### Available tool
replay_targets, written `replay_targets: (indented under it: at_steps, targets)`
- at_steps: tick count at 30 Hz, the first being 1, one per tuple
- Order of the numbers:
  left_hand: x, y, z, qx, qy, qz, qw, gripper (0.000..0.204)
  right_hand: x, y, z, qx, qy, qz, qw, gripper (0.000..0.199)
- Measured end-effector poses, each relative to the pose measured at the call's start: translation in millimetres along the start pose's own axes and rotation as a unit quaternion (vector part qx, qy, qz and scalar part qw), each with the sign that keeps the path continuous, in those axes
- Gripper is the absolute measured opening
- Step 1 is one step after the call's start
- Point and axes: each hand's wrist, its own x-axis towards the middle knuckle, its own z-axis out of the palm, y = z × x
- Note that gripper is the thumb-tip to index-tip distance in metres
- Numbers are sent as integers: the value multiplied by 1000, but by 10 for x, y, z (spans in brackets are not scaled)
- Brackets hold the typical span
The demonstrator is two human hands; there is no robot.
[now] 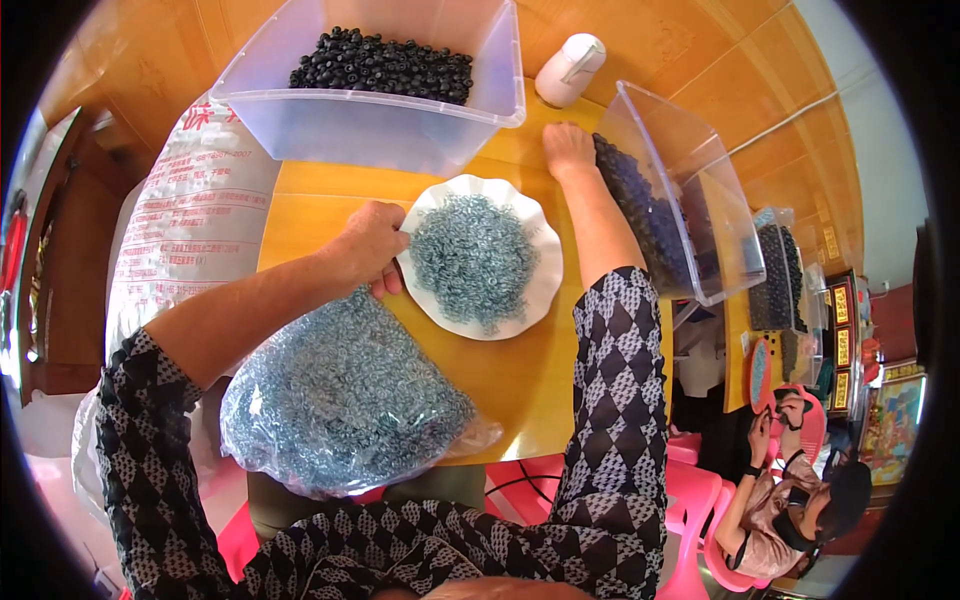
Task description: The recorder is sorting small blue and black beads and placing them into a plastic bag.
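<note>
A white plate [545, 285] with a wavy rim lies on the yellow table, heaped with small pale blue-grey translucent rings [475, 255]. My left hand [372, 245] is closed at its left rim, thumb against the edge. Just below that hand, a clear plastic bag [340, 400] bulges with the same kind of rings. My right hand [568, 150] is curled closed on the far right of the table, beside a clear bin [700, 170] of dark blue and black small parts [645, 210]. Whatever its fingers may hold is hidden.
A large clear bin [350, 130] with black ring-shaped parts stands at the back, near a pale lidded cup [572, 70]. A big white printed sack [190, 230] is at the left. Further right, another person [790, 510] sits on a pink chair by more containers [775, 275].
</note>
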Motion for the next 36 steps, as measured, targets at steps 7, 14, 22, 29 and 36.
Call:
replay_targets:
  at_steps: [7,14,22,29,36]
  targets:
    - [19,-18,-32,-21,-6,-3,1000,16,73,-8,42,-47,19,-36,998,13]
    - [4,8,-21,-9,-9,2,1000,17,-327,-62,-243,142,91,17,986,10]
    - [-4,-11,-37,5,-1,9,1000,16,-988,221,-780,519,-18,144,843,12]
    - [-7,-12,-38,16,1,0,1000,17,-1115,78,-471,121,2,146,982,7]
    - [20,-3,-3,27,-1,2,1000,18,-912,36,-186,60,2,79,995,8]
